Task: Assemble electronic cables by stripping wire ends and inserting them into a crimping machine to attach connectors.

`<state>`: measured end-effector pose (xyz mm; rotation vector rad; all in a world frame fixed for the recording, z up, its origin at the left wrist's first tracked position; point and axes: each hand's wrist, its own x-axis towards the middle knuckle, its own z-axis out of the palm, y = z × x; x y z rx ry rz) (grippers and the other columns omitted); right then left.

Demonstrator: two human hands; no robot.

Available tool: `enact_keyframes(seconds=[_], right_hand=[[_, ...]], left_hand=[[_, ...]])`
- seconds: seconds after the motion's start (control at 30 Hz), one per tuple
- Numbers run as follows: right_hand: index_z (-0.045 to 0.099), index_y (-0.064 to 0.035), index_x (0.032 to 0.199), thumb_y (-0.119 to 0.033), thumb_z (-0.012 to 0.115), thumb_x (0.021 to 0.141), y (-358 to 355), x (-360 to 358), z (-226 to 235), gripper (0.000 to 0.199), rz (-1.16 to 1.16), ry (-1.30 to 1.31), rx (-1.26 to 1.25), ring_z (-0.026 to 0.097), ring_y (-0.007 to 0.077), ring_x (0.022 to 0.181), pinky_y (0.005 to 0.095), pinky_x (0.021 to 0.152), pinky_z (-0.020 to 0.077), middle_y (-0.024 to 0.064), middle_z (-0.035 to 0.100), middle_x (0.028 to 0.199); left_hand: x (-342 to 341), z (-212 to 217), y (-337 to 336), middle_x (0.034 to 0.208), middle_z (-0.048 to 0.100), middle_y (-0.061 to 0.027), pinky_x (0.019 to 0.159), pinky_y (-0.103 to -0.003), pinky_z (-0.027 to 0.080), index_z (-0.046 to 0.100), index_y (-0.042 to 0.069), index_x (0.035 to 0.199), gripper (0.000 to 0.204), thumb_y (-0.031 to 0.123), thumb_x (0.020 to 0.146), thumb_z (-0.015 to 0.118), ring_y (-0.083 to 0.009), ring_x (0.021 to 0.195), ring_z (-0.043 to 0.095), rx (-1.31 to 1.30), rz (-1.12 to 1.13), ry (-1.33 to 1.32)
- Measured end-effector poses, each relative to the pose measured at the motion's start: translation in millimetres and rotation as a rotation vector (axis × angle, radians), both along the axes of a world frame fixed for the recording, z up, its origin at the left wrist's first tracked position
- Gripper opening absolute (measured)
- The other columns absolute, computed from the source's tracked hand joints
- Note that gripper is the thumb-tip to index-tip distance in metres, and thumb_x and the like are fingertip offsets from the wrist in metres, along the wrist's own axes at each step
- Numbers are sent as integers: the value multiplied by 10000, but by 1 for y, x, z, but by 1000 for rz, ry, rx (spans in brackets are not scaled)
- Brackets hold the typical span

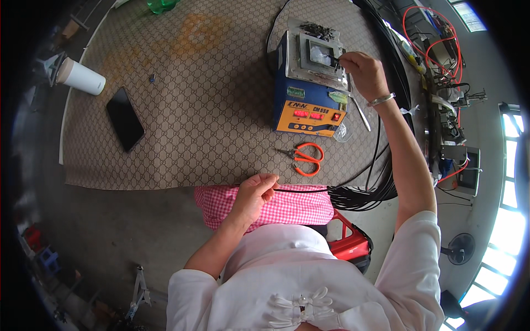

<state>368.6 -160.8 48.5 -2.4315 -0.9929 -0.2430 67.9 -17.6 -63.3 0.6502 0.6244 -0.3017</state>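
Note:
My left hand (256,194) is closed in a pinch on a black cable (301,191) at the table's near edge. The cable runs off to the right toward a large black coil. My right hand (364,71) is closed at the right side of a solder pot (312,117), a blue box with an orange front and red digits. A small black piece (335,63) sticks out from its fingertips over the square metal well (320,53), which has a silvery surface. What that piece is I cannot make out.
Orange-handled snips (307,159) lie in front of the pot. Dark scraps (317,30) are heaped behind the well. A tweezer-like metal tool (361,114) and a clear round lid (343,132) are at its right. Leftward are a phone (126,118) and a white tumbler (81,77).

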Motion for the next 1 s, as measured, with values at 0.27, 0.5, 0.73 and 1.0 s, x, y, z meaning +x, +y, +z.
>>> enact_keyframes(seconds=[0.27,0.5,0.73,1.0], right_hand=[[633,-63,820,-123,556,782,9,-2,0,105,-7,-75,-194,594,262,768,360,674,474,69,609,804],[638,-70,817,-133,564,785,12,-3,-1,102,-9,-107,-223,595,261,760,354,668,477,63,611,803],[661,-53,847,-131,609,758,2,-13,8,129,-123,138,47,608,180,618,283,570,469,80,636,709],[651,-42,934,-98,587,771,-5,-22,11,183,-137,407,103,576,79,599,232,542,461,54,630,707]], left_hand=[[0,-1,1,737,581,-11,535,-157,365,601,38,883,142,168,825,598,-24,563,452,-11,1,-5],[0,0,0,736,582,-15,533,-154,363,603,36,882,140,164,826,594,-24,561,448,-13,4,1],[-1,4,-1,722,566,-17,535,-176,368,593,20,874,145,159,838,574,-46,565,451,2,-8,-5],[0,6,-2,718,551,-21,537,-187,377,582,6,885,158,158,849,556,-56,566,455,48,-7,3]])
